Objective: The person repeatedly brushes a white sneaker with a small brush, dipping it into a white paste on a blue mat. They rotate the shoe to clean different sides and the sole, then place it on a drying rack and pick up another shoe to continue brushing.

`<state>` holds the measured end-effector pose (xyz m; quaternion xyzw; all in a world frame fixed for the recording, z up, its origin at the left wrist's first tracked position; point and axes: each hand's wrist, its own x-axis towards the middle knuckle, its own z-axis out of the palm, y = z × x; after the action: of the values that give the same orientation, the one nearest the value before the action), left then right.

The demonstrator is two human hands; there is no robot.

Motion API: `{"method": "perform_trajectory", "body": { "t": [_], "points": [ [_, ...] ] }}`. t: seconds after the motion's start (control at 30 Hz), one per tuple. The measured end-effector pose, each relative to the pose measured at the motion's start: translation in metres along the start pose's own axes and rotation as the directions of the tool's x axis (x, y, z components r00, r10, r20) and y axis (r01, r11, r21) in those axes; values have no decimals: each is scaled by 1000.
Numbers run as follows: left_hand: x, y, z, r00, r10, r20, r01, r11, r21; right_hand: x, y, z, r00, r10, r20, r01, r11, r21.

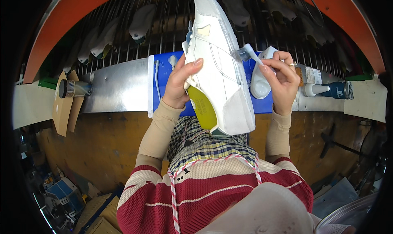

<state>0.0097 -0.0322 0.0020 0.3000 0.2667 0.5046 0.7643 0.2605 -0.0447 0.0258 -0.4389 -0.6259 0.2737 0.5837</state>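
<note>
A white sneaker (223, 70) with a yellow-green insole stands toe-up in front of me, its sole edge turned to the right. My left hand (182, 82) is closed round its opening, thumb on the upper. Between the thumb and fingers of my right hand (282, 80) is a small brush (247, 53) with a pale handle. Its grey-blue head meets the sneaker's side where upper and sole join. Behind the brush, a white rounded container (259, 86) rests on a blue board (163, 72), partly covered by my right hand. A thin white-handled stick (157, 82) lies at the board's left.
Beyond the metal bench (116, 88) runs a roller conveyor (172, 19) carrying several white shoes (142, 23). A black-lidded jar (73, 89) and folded cardboard (61, 105) stand at left. At right lie a white nozzle bottle (315, 89) and a dark teal container (339, 90).
</note>
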Motion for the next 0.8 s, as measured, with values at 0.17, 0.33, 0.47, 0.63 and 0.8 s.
{"method": "perform_trajectory", "body": {
  "t": [0.17, 0.33, 0.47, 0.63, 0.8],
  "points": [
    [-4, 0, 0, 999, -13, -31, 13, 1000, 15, 2, 1, 2, 979, -204, -11, 195, 948, -251],
    [-13, -2, 4, 999, -47, -12, 47, 998, 47, 24, -1, 5, 933, -359, 2, 336, 872, -355],
    [-17, -4, 7, 999, -51, -10, 51, 997, 56, 47, 0, 5, 875, -483, 14, 447, 799, -401],
    [-18, -1, 5, 999, -43, 11, 43, 998, 52, 58, -2, -5, 853, -511, 105, 510, 778, -366],
    [-15, 3, 0, 1000, -28, 14, 28, 999, -25, 42, -10, -19, 891, -403, 209, 451, 835, -314]
  ]
}}
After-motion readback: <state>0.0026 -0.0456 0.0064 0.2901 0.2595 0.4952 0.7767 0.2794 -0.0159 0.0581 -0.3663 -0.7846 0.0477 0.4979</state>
